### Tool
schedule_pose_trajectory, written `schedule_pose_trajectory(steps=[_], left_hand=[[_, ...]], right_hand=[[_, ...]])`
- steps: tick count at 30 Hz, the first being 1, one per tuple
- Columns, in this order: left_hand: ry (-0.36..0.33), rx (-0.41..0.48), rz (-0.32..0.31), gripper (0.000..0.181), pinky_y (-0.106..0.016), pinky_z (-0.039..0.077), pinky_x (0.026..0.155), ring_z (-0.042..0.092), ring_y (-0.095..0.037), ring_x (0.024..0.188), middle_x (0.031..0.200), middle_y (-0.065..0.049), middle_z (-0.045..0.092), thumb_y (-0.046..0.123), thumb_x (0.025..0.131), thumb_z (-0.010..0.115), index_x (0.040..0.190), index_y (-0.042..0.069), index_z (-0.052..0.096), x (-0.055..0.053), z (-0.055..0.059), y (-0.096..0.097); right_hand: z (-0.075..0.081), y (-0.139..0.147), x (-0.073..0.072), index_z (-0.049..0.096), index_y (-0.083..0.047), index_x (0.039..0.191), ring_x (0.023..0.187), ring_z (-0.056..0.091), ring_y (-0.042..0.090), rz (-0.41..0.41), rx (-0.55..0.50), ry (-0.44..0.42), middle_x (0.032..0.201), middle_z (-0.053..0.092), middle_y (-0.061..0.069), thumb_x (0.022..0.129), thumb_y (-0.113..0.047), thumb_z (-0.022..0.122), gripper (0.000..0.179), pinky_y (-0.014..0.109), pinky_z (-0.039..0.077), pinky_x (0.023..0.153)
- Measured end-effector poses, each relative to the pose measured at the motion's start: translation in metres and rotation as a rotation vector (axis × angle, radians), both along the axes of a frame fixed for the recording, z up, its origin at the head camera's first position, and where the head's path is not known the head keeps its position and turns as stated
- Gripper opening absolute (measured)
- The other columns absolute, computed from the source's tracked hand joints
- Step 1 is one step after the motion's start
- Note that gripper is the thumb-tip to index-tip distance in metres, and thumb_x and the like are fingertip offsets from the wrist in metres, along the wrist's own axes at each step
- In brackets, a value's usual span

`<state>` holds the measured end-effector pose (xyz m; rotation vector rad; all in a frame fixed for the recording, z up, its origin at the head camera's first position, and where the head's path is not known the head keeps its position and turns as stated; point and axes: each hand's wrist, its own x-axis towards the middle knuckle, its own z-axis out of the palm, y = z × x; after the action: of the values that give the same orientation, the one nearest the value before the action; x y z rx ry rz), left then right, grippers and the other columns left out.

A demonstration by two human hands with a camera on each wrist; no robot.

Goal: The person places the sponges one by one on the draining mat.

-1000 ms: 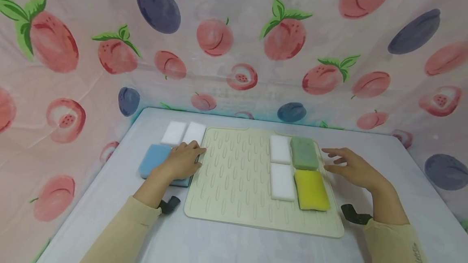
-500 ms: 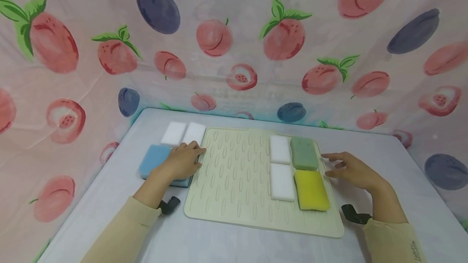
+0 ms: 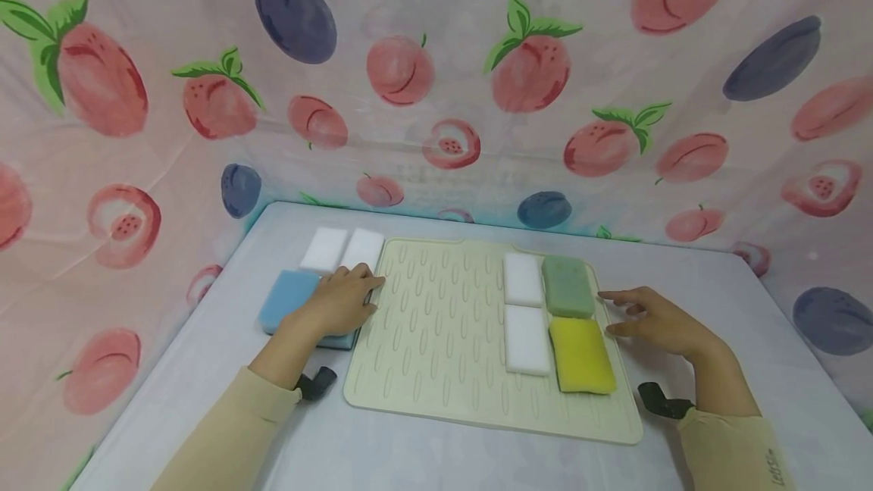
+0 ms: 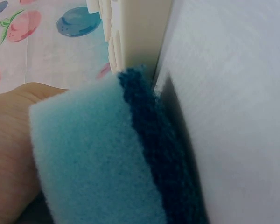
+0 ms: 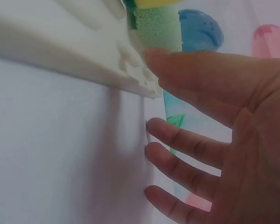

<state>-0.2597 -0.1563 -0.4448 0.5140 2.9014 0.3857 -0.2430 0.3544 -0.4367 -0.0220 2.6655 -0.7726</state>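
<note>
In the head view my left hand [image 3: 344, 301] lies palm down over a blue sponge [image 3: 337, 342], fingertips right at the left edge of a cream ribbed mat [image 3: 436, 317]. The left wrist view shows that sponge [image 4: 98, 154], light blue with a dark scouring layer, below the hand [image 4: 14, 140]; the fingertips are hidden there. My right hand [image 3: 658, 322] is beside the mat's right edge, fingers spread and loosely bent, holding nothing. Nearest to it on the mat are a green sponge [image 3: 569, 286] and a yellow sponge [image 3: 582, 355]. In the right wrist view its thumb [image 5: 200, 70] overlaps the mat's edge.
Two white sponges [image 3: 523, 279] [image 3: 527, 339] form a column left of the green and yellow ones. Beyond my left hand lie two more white sponges [image 3: 324, 249] [image 3: 363, 248], with another blue sponge [image 3: 289, 298] nearby. A fruit-print curtain [image 3: 436, 97] hangs behind the white table [image 3: 436, 453].
My right hand has come slightly down toward me and closer to the mat's right edge. The left hand and all the sponges have stayed where they were.
</note>
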Motion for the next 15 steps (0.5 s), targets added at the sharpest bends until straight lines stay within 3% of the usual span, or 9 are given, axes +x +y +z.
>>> schedule_pose_trajectory(steps=[15], left_hand=[[-0.003,-0.003,-0.001,0.052,-0.055,0.043,0.098,0.049,-0.029,0.111,0.136,-0.008,0.056,0.024,0.102,0.067,0.151,0.012,0.055,-0.0014,-0.0024,-0.0012]], right_hand=[[-0.0065,0.0016,-0.0021,0.055,-0.018,0.151,0.130,0.040,0.048,0.009,-0.002,0.008,0.153,0.036,0.026,0.087,-0.041,0.081,0.073,0.074,0.042,0.099]])
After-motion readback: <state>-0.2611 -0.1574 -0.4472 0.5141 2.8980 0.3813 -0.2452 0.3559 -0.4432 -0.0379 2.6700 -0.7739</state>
